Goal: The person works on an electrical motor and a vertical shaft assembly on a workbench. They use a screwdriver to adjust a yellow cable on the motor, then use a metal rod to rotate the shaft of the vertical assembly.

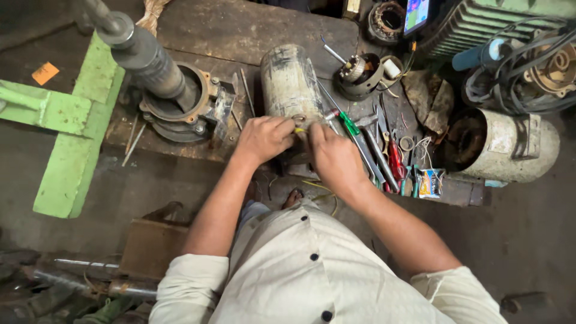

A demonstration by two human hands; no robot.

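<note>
A dirty cylindrical motor housing [290,81] lies on its side on a worn wooden bench [240,30]. Both my hands work at its near open end. My left hand [264,138] is curled at the rim with its fingers pinched on a thin yellow wire [299,130]. My right hand [335,157] meets it from the right, fingers closed on the same wire. What lies inside the housing is hidden by my hands.
A green-handled screwdriver [348,123], red-handled pliers [395,161] and other tools lie right of my hands. A second motor casing [510,144], cables [522,78] and a small stator [360,75] are further right. A shaft in a bearing housing [168,84] and green frame [72,120] stand left.
</note>
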